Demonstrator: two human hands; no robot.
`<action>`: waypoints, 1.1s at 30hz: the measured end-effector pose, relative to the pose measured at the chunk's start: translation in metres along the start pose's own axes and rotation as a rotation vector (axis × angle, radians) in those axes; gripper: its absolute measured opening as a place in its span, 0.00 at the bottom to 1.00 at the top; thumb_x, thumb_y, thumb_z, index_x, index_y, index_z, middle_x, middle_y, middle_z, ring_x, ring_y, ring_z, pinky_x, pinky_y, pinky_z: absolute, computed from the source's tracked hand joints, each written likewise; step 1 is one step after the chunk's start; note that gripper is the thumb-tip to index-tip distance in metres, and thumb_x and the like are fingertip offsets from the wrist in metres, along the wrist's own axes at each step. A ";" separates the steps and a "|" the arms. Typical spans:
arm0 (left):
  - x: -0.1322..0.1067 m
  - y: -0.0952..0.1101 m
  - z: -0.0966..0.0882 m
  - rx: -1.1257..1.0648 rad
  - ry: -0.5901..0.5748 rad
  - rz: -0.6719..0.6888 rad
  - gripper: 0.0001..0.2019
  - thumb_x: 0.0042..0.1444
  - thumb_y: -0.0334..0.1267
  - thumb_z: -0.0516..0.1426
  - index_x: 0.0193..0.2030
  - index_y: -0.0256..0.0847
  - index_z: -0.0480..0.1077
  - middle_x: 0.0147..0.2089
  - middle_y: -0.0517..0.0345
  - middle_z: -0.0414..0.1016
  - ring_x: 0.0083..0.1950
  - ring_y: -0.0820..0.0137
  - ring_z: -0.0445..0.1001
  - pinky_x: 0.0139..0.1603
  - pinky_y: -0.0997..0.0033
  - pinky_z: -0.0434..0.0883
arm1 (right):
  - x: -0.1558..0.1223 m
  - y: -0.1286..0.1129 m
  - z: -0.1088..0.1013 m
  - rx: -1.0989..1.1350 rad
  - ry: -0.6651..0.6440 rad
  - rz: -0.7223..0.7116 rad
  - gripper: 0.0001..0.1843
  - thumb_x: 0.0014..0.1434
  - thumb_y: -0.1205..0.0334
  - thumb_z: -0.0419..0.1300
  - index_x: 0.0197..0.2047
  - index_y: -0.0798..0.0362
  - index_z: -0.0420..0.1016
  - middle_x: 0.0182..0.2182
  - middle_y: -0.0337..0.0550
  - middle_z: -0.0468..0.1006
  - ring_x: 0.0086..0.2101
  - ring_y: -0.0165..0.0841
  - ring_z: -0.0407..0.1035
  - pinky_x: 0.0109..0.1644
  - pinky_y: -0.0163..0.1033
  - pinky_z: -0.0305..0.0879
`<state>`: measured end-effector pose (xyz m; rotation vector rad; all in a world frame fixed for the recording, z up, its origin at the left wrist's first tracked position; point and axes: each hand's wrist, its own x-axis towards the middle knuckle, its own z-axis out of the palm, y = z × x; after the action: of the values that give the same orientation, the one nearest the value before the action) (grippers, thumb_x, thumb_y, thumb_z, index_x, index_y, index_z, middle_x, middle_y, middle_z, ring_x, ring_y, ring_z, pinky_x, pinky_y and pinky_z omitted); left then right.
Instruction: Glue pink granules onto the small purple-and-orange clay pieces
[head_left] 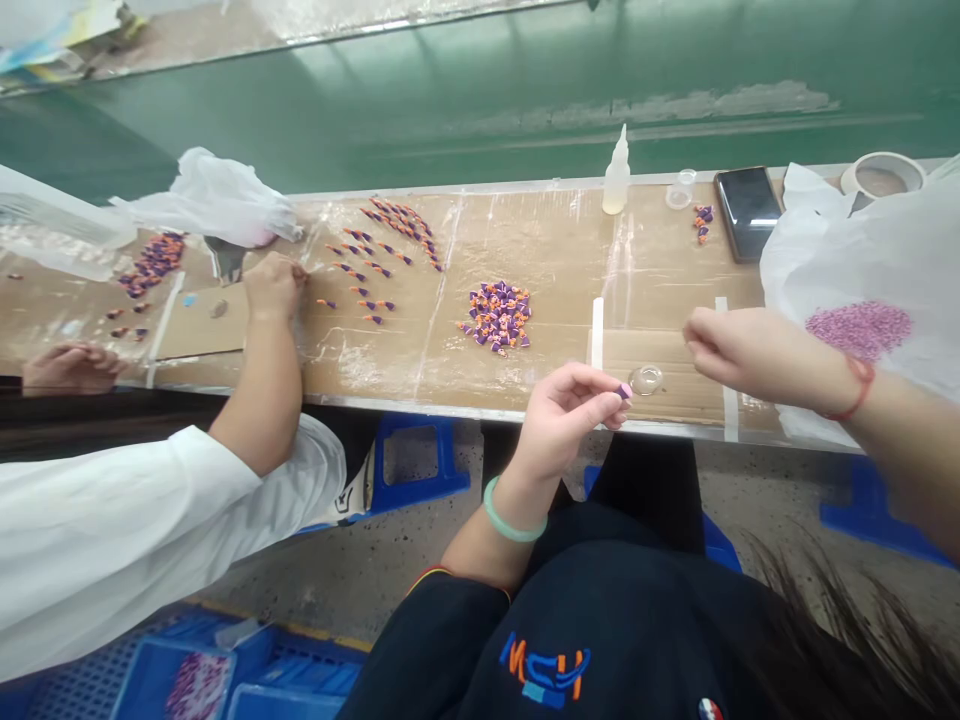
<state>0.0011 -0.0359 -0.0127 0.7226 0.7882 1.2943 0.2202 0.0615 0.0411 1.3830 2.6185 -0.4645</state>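
Observation:
My left hand (566, 412), above the table's front edge, pinches a small purple piece (623, 391) between thumb and fingertips. Just right of those fingertips lies a clear round blob or dish (646, 379) on a cardboard sheet (664, 345). My right hand (731, 343) is over the right part of that sheet, its fingers closed together; whether anything is in them is hidden. Beyond my left hand sits a heap of small purple and orange pieces (499, 315). Pink bits (859, 328) lie on a white plastic bag (795, 250) beside my right wrist.
A squeeze bottle (616, 182), a small clear cap (681, 190), a phone (748, 214) and a tape roll (885, 178) stand along the back. At left, a co-worker's hand (271, 284) works near rows of purple-orange pieces (379, 270). Blue bins (187, 665) sit below.

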 end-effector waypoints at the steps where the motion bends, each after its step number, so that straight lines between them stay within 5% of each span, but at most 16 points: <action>1: 0.000 0.000 0.001 -0.007 -0.006 -0.009 0.13 0.48 0.41 0.73 0.34 0.38 0.78 0.31 0.58 0.81 0.27 0.76 0.77 0.29 0.78 0.77 | -0.004 0.002 -0.004 0.029 0.073 -0.011 0.07 0.61 0.62 0.47 0.30 0.49 0.54 0.20 0.37 0.63 0.20 0.31 0.55 0.28 0.38 0.47; 5: 0.000 -0.001 0.008 -0.035 -0.047 -0.031 0.11 0.48 0.40 0.73 0.33 0.38 0.78 0.31 0.58 0.82 0.27 0.76 0.78 0.28 0.80 0.76 | -0.025 0.001 -0.019 0.290 0.245 -0.182 0.10 0.63 0.60 0.49 0.29 0.49 0.56 0.19 0.35 0.61 0.20 0.29 0.55 0.26 0.37 0.50; 12: 0.001 0.003 0.029 -0.063 -0.170 -0.039 0.11 0.49 0.40 0.72 0.34 0.38 0.78 0.33 0.58 0.82 0.27 0.76 0.78 0.29 0.78 0.77 | -0.046 -0.021 -0.026 0.675 0.124 -0.453 0.14 0.69 0.62 0.51 0.29 0.50 0.57 0.21 0.32 0.57 0.21 0.26 0.51 0.26 0.34 0.52; 19: 0.000 0.006 0.037 -0.006 -0.223 -0.030 0.13 0.50 0.45 0.72 0.35 0.39 0.77 0.32 0.57 0.81 0.28 0.73 0.79 0.31 0.73 0.78 | -0.048 -0.038 -0.037 0.729 -0.018 -0.400 0.15 0.66 0.58 0.51 0.27 0.50 0.57 0.19 0.32 0.56 0.20 0.25 0.50 0.23 0.34 0.50; 33: 0.000 0.002 0.034 0.010 -0.235 -0.004 0.12 0.51 0.42 0.71 0.36 0.39 0.78 0.31 0.58 0.80 0.28 0.73 0.78 0.31 0.73 0.76 | -0.050 -0.039 -0.035 0.726 0.001 -0.407 0.11 0.63 0.64 0.51 0.28 0.50 0.57 0.19 0.31 0.57 0.20 0.25 0.50 0.23 0.33 0.50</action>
<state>0.0285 -0.0364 0.0078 0.8632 0.6051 1.1772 0.2169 0.0137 0.0956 0.9382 2.8546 -1.5844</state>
